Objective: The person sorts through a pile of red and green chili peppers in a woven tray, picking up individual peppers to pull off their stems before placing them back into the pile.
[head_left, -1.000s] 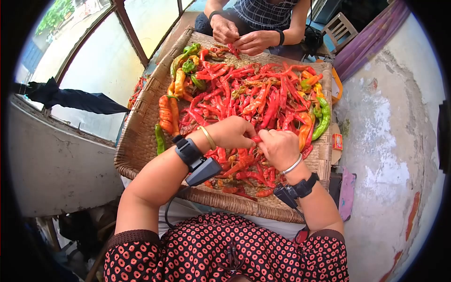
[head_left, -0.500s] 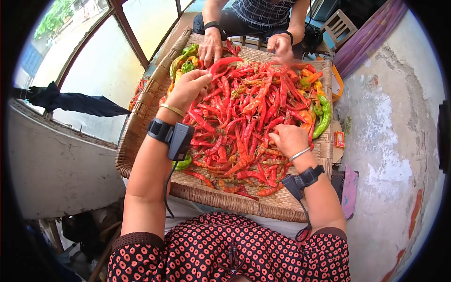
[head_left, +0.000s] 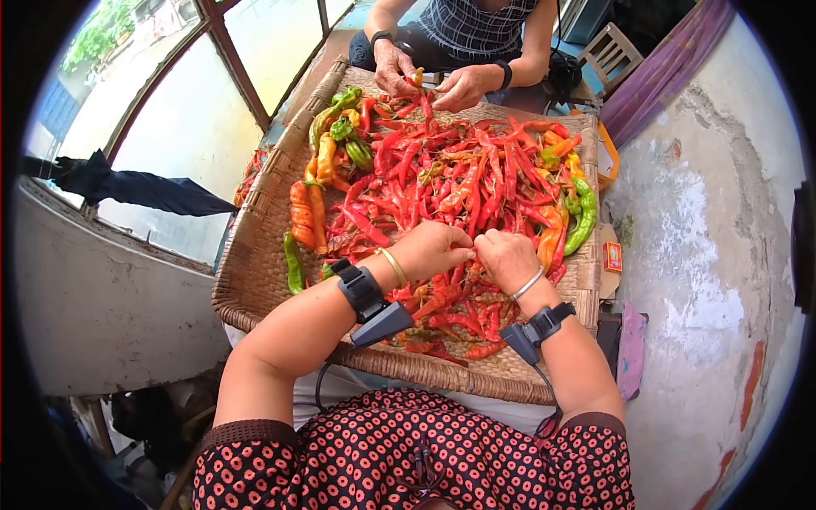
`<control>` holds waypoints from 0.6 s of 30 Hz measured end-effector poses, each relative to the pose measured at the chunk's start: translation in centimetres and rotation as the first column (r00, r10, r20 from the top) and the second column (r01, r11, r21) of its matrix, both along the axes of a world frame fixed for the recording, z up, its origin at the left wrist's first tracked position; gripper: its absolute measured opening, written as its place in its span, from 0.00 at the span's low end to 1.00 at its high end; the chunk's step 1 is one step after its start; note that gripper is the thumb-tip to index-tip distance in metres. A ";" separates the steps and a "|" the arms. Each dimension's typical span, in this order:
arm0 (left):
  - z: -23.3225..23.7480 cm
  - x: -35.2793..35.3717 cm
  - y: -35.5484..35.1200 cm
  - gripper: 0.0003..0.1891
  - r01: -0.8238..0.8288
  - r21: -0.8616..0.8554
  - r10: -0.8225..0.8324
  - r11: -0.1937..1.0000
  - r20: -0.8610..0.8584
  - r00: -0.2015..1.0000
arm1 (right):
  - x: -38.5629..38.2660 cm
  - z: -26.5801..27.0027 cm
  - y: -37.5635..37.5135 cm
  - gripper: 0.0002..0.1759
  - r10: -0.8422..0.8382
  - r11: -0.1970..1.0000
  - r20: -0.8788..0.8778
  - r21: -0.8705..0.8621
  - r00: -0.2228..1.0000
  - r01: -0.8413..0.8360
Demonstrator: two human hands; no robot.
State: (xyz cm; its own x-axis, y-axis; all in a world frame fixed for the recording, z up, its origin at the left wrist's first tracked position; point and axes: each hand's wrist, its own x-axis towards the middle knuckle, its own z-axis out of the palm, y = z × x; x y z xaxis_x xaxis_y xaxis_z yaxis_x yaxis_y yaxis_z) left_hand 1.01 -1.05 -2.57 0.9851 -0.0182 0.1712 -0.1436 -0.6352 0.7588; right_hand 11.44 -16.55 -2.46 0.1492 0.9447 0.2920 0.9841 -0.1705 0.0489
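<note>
My left hand (head_left: 435,252) and my right hand (head_left: 507,262) meet over the near middle of a wide woven tray (head_left: 248,259). Both have their fingers pinched, the tips almost touching. Whatever sits between them is too small or too hidden to make out. Under and beyond them spreads a heap of red chili peppers (head_left: 414,183), some wrinkled. Orange peppers (head_left: 303,215) and a green pepper (head_left: 293,262) lie along the left side. A long green pepper (head_left: 584,217) rests by the right rim.
Across the tray a person's hands (head_left: 459,87) hold a small pepper with a yellowish end. A folded dark umbrella (head_left: 161,189) juts in from the left by the window. A wall (head_left: 688,280) runs along the right, with a small red box (head_left: 611,257) beside the tray.
My left hand has come back from the far left with a red pepper no longer visible at its fingers, joining my right hand. The other person's hands have come together.
</note>
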 end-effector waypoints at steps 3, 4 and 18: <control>0.3 -0.2 0.0 0.15 -0.147 -0.336 0.025 0.930 -0.342 0.940 | -1.4 1.1 0.6 0.03 0.071 0.994 -0.041 0.091 0.997 -0.068; 0.6 -0.3 0.1 0.18 -0.209 -0.438 -0.001 0.874 -0.431 0.902 | -1.5 1.1 0.6 0.04 0.102 0.990 -0.034 0.106 0.994 -0.098; -0.4 -0.2 2.4 0.06 -0.364 -0.775 -0.231 0.516 -0.536 0.812 | -2.1 1.6 0.9 0.14 0.291 0.932 -0.133 0.264 0.947 -0.249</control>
State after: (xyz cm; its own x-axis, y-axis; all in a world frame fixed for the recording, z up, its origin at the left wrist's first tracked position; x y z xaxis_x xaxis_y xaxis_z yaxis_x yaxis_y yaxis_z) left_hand 0.77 1.39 -2.95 0.8847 -0.0960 -0.4561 0.4605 0.3314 0.8235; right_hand 9.38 -15.63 -0.85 -0.0355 0.8604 0.5084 0.9848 0.1168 -0.1289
